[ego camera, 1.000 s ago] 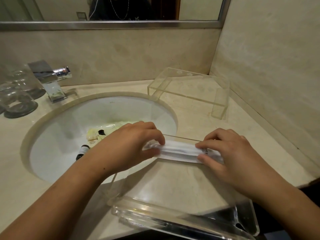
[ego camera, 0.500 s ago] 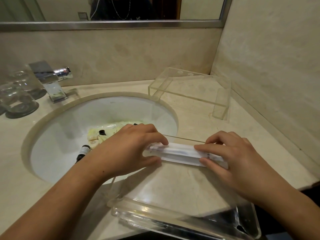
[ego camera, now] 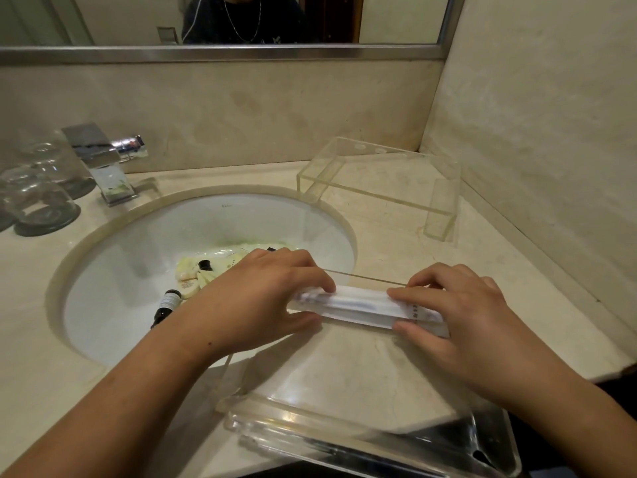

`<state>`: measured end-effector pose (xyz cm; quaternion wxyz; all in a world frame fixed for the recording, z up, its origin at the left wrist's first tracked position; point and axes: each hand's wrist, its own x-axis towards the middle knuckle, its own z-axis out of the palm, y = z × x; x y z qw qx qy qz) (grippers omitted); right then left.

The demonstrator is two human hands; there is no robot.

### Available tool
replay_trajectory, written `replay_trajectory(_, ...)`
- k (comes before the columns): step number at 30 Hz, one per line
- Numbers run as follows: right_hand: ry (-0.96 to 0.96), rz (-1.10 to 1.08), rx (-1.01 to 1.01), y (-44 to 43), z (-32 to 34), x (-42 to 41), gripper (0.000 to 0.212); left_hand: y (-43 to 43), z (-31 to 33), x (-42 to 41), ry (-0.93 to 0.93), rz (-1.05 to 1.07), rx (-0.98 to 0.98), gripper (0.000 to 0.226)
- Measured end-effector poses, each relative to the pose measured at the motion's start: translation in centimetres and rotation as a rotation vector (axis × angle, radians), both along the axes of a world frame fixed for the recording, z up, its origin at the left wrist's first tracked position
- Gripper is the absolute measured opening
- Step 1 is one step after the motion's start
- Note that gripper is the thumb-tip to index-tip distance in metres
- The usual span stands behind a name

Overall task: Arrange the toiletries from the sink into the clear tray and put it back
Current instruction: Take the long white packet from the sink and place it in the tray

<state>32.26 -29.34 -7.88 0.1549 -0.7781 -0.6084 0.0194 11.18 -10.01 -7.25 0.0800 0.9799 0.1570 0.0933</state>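
A clear tray (ego camera: 344,432) sits on the counter in front of me, right of the sink (ego camera: 144,250). Inside it, along its far wall, lies a long white wrapped packet (ego camera: 362,305). My left hand (ego camera: 262,298) pinches the packet's left end and my right hand (ego camera: 462,315) pinches its right end. In the sink bowl lie several pale yellow sachets (ego camera: 193,270) and a small dark bottle (ego camera: 167,305), partly hidden behind my left wrist.
A clear acrylic stand (ego camera: 382,188) is at the back right near the wall. A chrome faucet (ego camera: 103,163) and upturned glasses (ego camera: 38,198) are at the back left. The counter edge runs right under the tray's near side.
Both hands have shifted the white packet slightly toward the tray's far wall and flattened it; otherwise the scene is the same.
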Motion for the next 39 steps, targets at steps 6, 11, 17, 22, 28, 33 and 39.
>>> replay_trajectory(6, 0.012, 0.002, 0.041, -0.1, 1.2, -0.8, 0.048, -0.3, 0.3, -0.3, -0.037, 0.002, -0.011, 0.035)
replay_trajectory(11, -0.014, 0.051, -0.074, 0.6, 1.4, -1.2, 0.053, -0.3, 0.2, -0.2, -0.028, -0.004, 0.016, 0.03)
replay_trajectory(17, -0.031, 0.094, -0.118, 0.5, 0.8, -1.4, 0.053, -0.3, -0.4, -0.1, -0.072, 0.045, 0.021, 0.022)
replay_trajectory(22, -0.04, 0.103, -0.06, 0.5, 0.8, -1.8, 0.035, -0.1, -0.6, -0.2, -0.044, 0.029, -0.014, 0.033)
replay_trajectory(28, 0.009, 0.105, 0.045, 0.6, 1.0, -2.1, 0.03, 0.0, -0.8, 0.1, 0.008, 0.015, -0.076, 0.028)
replay_trajectory(33, -0.02, 0.118, 0.159, 0.7, 2.2, -2.1, 0.019, 0.3, -0.3, -0.3, -0.02, -0.001, -0.067, 0.031)
replay_trajectory(39, -0.026, 0.13, 0.174, 2.1, 1.5, -1.2, 0.018, 0.7, 0.6, -0.5, -0.12, 0.049, -0.036, 0.018)
